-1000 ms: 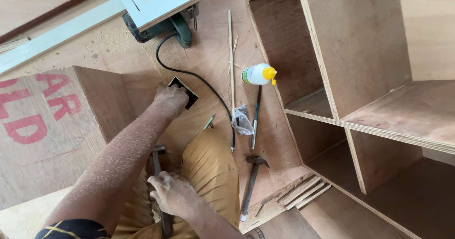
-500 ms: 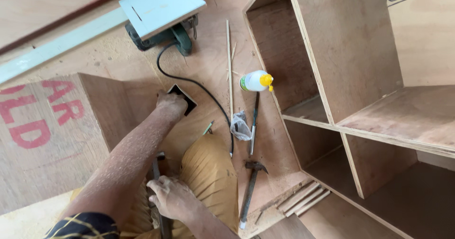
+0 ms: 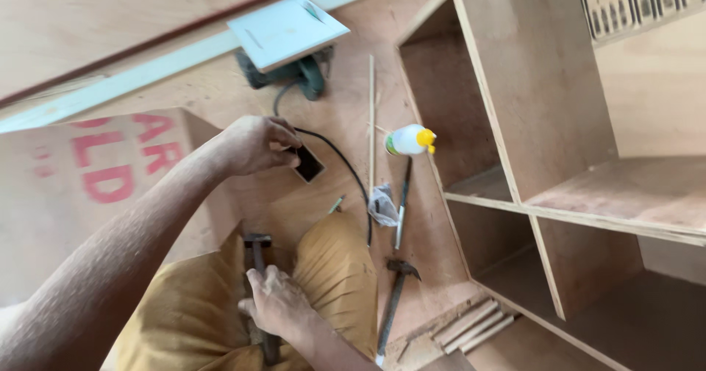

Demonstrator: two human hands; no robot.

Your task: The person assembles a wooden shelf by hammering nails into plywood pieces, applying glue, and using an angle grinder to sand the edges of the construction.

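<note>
The left hand (image 3: 254, 144) is curled and pinches something small at the edge of the plywood panel (image 3: 88, 194), just beside a small dark square piece (image 3: 307, 163) — what exactly it pinches I cannot tell. The right hand (image 3: 276, 305) is closed around the handle of a hammer (image 3: 257, 268), whose head points up toward the panel. For a good strike, I think the left fingers should stay low and steady, and the first blows should be light.

Head camera looks steeply down, close over the plywood floor (image 3: 220, 91).
</note>
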